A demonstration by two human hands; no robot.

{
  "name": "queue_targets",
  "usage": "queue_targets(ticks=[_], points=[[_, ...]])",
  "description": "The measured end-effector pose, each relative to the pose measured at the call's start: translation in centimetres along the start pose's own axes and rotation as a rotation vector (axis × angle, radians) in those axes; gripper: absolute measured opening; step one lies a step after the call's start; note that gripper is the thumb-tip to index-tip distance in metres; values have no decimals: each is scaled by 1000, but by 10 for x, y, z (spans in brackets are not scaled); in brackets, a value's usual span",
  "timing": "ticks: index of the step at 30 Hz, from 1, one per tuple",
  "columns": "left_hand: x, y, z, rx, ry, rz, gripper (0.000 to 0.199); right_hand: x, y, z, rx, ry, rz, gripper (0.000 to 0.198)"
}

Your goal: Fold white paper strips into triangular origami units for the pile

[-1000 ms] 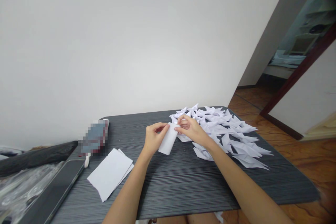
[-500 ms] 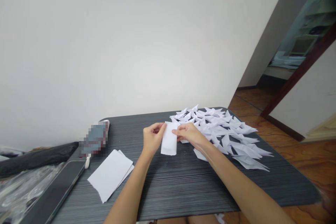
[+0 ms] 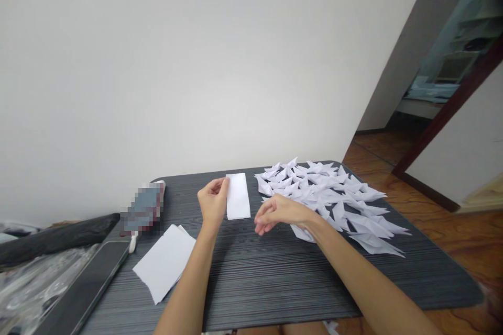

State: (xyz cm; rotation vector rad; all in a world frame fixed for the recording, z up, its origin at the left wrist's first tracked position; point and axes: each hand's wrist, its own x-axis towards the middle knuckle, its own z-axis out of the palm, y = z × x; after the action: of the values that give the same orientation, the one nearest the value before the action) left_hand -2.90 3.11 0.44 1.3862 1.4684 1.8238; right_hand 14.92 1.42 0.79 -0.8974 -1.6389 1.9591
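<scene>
A folded white sheet of paper (image 3: 238, 197), a narrow upright rectangle, is pinched along its left edge by my left hand (image 3: 214, 196). My right hand (image 3: 271, 214) is apart from the sheet, to its lower right, with fingers loosely curled and separated and nothing visible in them. Just beyond and to the right of that hand, many folded paper boats (image 3: 322, 188) with pointed ends lie crowded together. Left of my left forearm lies a small stack of flat white sheets (image 3: 163, 261), partly covered by the arm.
The dark wood-grain table (image 3: 251, 282) stands against a white wall (image 3: 236, 63). A blurred-out object (image 3: 143, 209) lies at its left end, near a long black bundle (image 3: 55, 241) and clear plastic wrapping (image 3: 35, 288). A doorway opens at the far right.
My right hand has let go of the folded paper and dropped slightly lower. My left hand has carried the paper to the left and a little away from me.
</scene>
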Motion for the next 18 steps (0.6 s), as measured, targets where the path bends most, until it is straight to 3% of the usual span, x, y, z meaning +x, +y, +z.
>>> queue_targets(ticks=[3,6,13,18], points=[[-5,1,4,-13,-33,15,22,2,-4,-2,98,90,-115,36],[-11,4,8,-18,-84,41,21,8,1,6,73,169,-120,34],[-2,5,0,-19,57,33,21,6,7,12,-48,-143,51,26],[-14,7,9,-45,-63,35,19,1,-6,0,23,102,-177,31]])
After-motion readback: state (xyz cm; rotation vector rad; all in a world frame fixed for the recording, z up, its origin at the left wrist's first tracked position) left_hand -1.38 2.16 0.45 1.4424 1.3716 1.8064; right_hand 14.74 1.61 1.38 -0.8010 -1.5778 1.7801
